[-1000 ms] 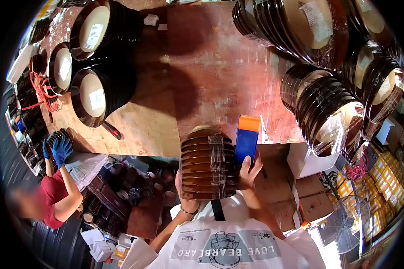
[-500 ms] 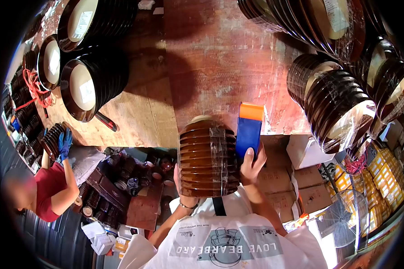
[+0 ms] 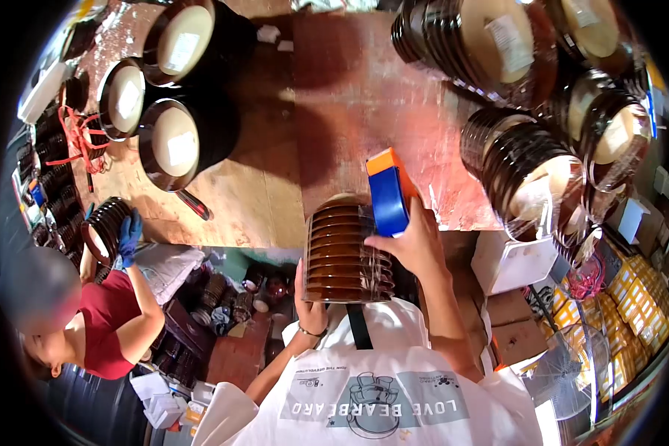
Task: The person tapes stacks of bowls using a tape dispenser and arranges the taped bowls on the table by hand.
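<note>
A stack of brown glazed dishes (image 3: 338,256), with a strip of clear tape or film shining down its right side, lies sideways at the table's near edge against my front. My left hand (image 3: 312,305) is closed around the lower left side of the stack, its fingers partly hidden. In my right hand (image 3: 416,241) is a blue block with an orange end (image 3: 389,201), tilted over the stack's upper right. My right thumb reaches across onto the stack's right side.
Dark dish stacks with labels (image 3: 177,141) stand at the table's left, beside a cutter knife (image 3: 193,205) and red string (image 3: 82,141). Film-wrapped stacks (image 3: 539,186) crowd the right. A fan (image 3: 572,364) stands low right. Another person (image 3: 108,320) holds a stack at left.
My right hand has moved up and left, tilting the blue block leftward over the stack. The stack has shifted slightly upward. The whole view has turned a little.
</note>
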Available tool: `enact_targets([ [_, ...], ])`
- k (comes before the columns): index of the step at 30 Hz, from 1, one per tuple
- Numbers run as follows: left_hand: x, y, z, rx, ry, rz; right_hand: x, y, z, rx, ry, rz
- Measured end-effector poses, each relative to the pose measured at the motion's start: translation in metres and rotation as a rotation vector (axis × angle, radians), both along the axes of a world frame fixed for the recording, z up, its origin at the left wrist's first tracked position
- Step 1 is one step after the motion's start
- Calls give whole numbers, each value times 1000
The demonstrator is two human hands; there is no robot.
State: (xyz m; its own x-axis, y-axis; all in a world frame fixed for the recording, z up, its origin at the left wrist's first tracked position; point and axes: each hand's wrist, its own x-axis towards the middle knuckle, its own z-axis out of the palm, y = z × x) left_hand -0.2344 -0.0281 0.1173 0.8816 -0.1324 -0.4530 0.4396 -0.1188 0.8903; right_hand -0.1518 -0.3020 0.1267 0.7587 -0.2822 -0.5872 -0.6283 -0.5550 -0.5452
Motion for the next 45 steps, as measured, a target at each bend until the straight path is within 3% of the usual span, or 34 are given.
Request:
enact_targets([
  [3, 24, -8, 19, -30, 187, 14, 16, -4, -29, 64, -102, -76],
  [8, 37, -13, -5, 10, 49, 31, 40, 4, -46, -109, -110, -149],
  [11, 58, -30, 6, 96, 42, 38, 35, 4, -68, -207, -244, -120],
  [13, 75, -45, -1, -294, 215, 283, 37, 2, -51, -108, -272, -235],
  [16, 83, -56, -3, -265, 168, 281, 22, -13, -40, -69, -220, -236],
  [17, 76, -50, -27, -247, 85, 251, 12, -22, -44, -44, -209, -167],
  [18, 69, -34, -56, -324, 173, 201, 3, -28, -44, -20, -197, -98],
  [20, 82, -27, -34, -502, 367, 230, -14, -27, -33, 93, -423, -44],
  [22, 82, -25, -47, -507, 286, 140, -35, -20, -37, 83, -564, -113],
  [26, 78, -26, -91, -639, 285, 148, -60, -3, -28, 161, -139, -409],
  [28, 83, -24, -73, -527, 193, 65, -64, 10, -25, 167, -338, -435],
  [30, 85, -25, -56, -504, 228, 110, -67, 9, -42, 255, -314, -495],
  [32, 83, -19, -75, -584, 238, 97, -62, 5, -40, 362, -324, -498],
  [33, 80, -24, -84, -701, 277, 224, -64, 3, -41, 358, -328, -491],
  [36, 88, -8, -80, -751, 439, 211, -72, -4, -54, 222, -245, -443],
  [38, 100, -14, -49, -732, 393, 247, -73, -1, -39, 201, -202, -483],
  [44, 162, -46, 8, -719, 354, 422, -94, -3, -63, 189, -184, -564],
  [45, 168, -39, -40, -639, 361, 372, -94, -1, -62, 242, -240, -578],
])
